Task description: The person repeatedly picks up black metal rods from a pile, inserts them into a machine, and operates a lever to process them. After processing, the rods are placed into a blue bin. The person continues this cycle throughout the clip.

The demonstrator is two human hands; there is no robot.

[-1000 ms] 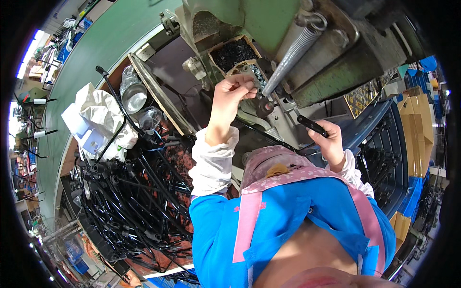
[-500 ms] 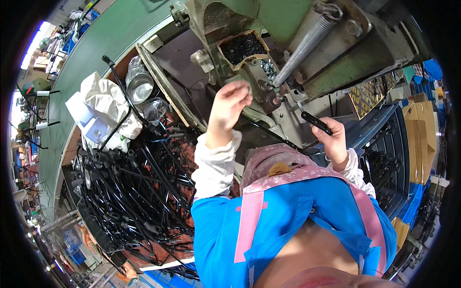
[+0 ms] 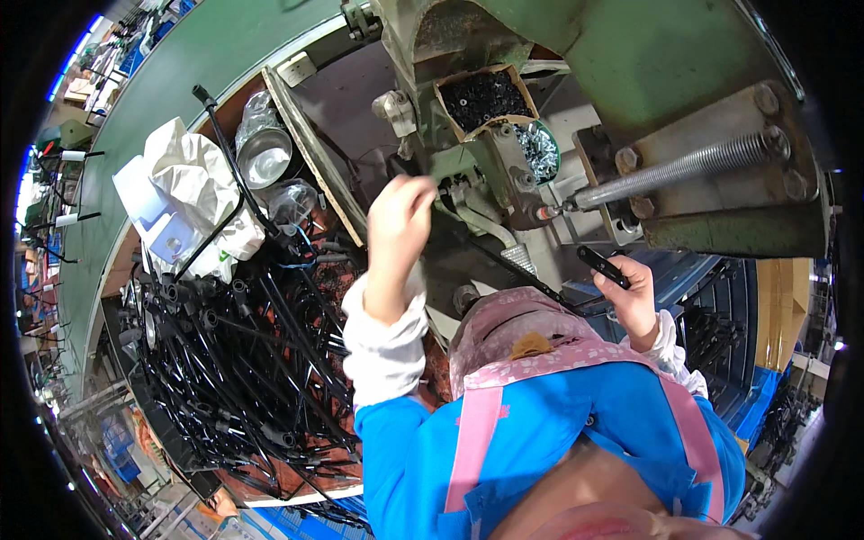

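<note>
My left hand (image 3: pixel 397 238) is raised in front of the green machine, its fingers pinched together and slightly blurred. Anything between those fingertips is hidden or too small to make out. My right hand (image 3: pixel 635 295) grips a black bar-shaped part (image 3: pixel 603 267) with small holes, thumb along its near end. That part tilts up and left, below the machine's spring-loaded punch area. A thin black tube (image 3: pixel 517 267) slants across between my hands; whether it joins the held part I cannot tell. Ahead, a cardboard box of small black pieces (image 3: pixel 486 99) sits beside a green bowl of silvery rivet-like pieces (image 3: pixel 537 151).
A heap of black bent tubes (image 3: pixel 252 369) fills the bench at left. White bags (image 3: pixel 202 184) and a metal bowl (image 3: pixel 265 158) lie behind it. The machine's large spring (image 3: pixel 684 169) juts out at right, above a blue crate (image 3: pixel 715 324) holding black parts.
My left hand has moved left, away from the machine's middle. The black part in my right hand sits slightly lower and farther from the machine. The whole view has shifted, the machine appearing farther right.
</note>
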